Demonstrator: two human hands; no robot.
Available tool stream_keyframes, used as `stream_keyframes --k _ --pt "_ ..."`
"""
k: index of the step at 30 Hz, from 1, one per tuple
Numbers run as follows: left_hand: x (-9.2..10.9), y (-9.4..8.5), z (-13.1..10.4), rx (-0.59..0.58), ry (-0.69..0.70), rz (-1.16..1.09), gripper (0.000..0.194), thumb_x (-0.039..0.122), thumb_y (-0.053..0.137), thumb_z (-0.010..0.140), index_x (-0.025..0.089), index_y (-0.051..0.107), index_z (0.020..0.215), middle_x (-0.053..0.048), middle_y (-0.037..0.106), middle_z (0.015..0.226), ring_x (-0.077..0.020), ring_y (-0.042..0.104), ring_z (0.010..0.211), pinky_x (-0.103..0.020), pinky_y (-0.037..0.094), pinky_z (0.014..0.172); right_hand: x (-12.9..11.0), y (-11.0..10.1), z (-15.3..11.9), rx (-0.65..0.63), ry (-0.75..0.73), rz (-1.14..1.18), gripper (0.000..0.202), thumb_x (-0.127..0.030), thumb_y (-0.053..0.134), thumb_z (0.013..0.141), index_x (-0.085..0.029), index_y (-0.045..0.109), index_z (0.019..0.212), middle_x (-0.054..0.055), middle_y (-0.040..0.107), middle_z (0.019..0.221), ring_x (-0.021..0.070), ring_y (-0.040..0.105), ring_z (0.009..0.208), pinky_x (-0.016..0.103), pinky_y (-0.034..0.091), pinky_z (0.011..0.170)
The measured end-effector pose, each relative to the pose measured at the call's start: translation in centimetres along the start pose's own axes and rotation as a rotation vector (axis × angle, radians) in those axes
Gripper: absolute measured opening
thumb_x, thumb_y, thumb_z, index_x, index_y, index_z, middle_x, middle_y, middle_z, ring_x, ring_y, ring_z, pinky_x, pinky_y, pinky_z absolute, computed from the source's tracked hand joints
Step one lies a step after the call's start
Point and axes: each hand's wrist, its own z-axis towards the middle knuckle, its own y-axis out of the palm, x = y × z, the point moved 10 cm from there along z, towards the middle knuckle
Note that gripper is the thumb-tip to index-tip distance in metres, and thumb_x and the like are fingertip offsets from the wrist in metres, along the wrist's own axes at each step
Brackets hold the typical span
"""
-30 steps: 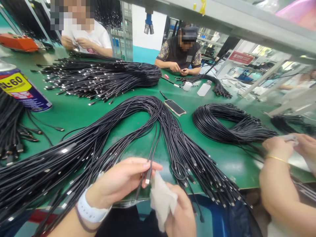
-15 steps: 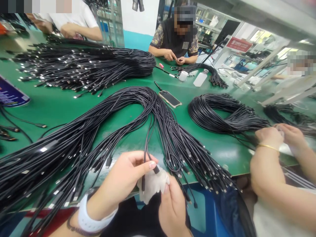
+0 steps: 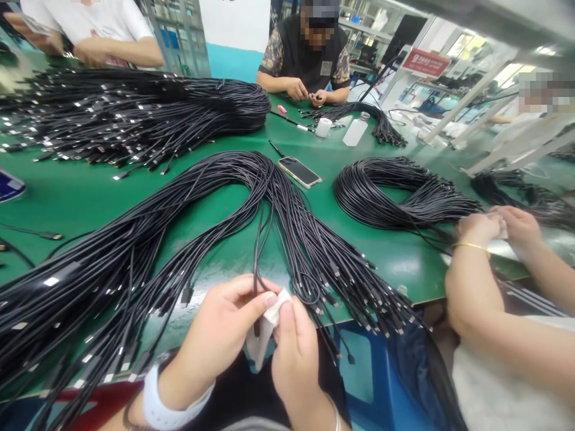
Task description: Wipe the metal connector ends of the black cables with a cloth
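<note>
1. While it hangs over the table's [image 3: 90,197] near edge, the cable [image 3: 256,251] runs away from me, plug end down.
2. My left hand [image 3: 220,335] pinches it.
3. My right hand [image 3: 291,353] pinches a cloth [image 3: 263,335] against the plug.

A long worktable [image 3: 81,197] with a green top fills the room's foreground, its near edge at the bottom of the view. Behind it stands a white wall [image 3: 233,24] with a teal band along its base. A grey metal shelf beam [image 3: 494,24] crosses the upper right. Bright daylight comes through windows [image 3: 462,45] at the far right, near a red sign [image 3: 426,61]. Metal racks [image 3: 179,30] line the back.
</note>
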Motion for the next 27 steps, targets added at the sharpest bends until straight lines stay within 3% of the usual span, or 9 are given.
stream_keyframes --k 2,7,14,18,20,23,27 --pt "-0.7 -0.3 -0.1 0.047 -0.025 -0.037 0.017 0.036 0.066 0.079 0.021 0.069 0.085 -0.001 0.067 0.077 -0.0181 0.059 0.075 -0.024 0.047 0.065 -0.2 0.0 0.5 -0.01 0.003 0.017 0.036 -0.039 0.03 0.099 -0.021 0.048 0.074 -0.002 0.044 0.062 0.014 0.044 0.055 0.026 0.035 0.053" --pt "-1.5 -1.3 -0.6 0.117 -0.008 -0.153 0.019 0.036 0.066 0.08 0.022 0.068 0.092 -0.001 0.067 0.084 -0.0177 0.058 0.08 -0.024 0.047 0.069 -2.8 1.4 1.0 -0.211 -0.177 -0.19 0.025 -0.028 0.035 0.097 -0.021 0.046 0.076 -0.002 0.047 0.066 0.0133 0.045 0.058 0.025 0.034 0.056" --pt "-1.7 -1.9 -0.9 0.165 0.037 -0.076 0.025 0.036 0.063 0.082 0.02 0.069 0.1 -0.004 0.069 0.095 -0.0197 0.06 0.084 -0.026 0.046 0.076 -2.2 1.2 1.5 -0.071 -0.122 -0.119 0.034 -0.029 0.028 0.098 -0.021 0.048 0.072 -0.003 0.044 0.058 0.0138 0.043 0.054 0.025 0.034 0.054" --pt "-1.7 -2.9 -1.1 0.208 0.071 -0.098 0.023 0.035 0.063 0.083 0.022 0.069 0.101 -0.002 0.069 0.092 -0.0189 0.06 0.088 -0.024 0.046 0.076 -3.2 2.7 1.4 -0.287 -0.214 -0.245 0.024 -0.027 0.035 0.096 -0.02 0.046 0.077 -0.002 0.048 0.065 0.0135 0.043 0.056 0.026 0.033 0.055" --pt "-1.3 -3.1 -1.2 0.187 0.079 -0.055 0.021 0.035 0.064 0.083 0.024 0.07 0.1 0.0 0.069 0.089 -0.0173 0.059 0.089 -0.022 0.046 0.077 -3.5 2.8 1.1 -0.328 -0.224 -0.294 0.022 -0.025 0.035 0.096 -0.021 0.045 0.077 -0.002 0.047 0.065 0.0141 0.044 0.057 0.026 0.033 0.056" --pt "-0.8 -2.9 -1.4 0.166 0.087 0.005 0.019 0.035 0.062 0.084 0.026 0.07 0.099 0.002 0.069 0.091 -0.0147 0.059 0.089 -0.02 0.044 0.08 -3.2 2.5 1.1 -0.289 -0.155 -0.225 0.025 -0.027 0.033 0.097 -0.02 0.05 0.08 -0.001 0.048 0.066 0.0143 0.044 0.057 0.026 0.036 0.058" --pt "-1.0 -2.4 -1.4 0.176 0.063 -0.024 0.017 0.035 0.064 0.083 0.025 0.071 0.096 0.001 0.069 0.091 -0.0143 0.059 0.089 -0.02 0.044 0.08 -2.0 1.5 1.5 -0.119 -0.055 -0.017 0.033 -0.034 0.034 0.098 -0.02 0.052 0.074 -0.002 0.044 0.06 0.0142 0.043 0.055 0.025 0.038 0.056"
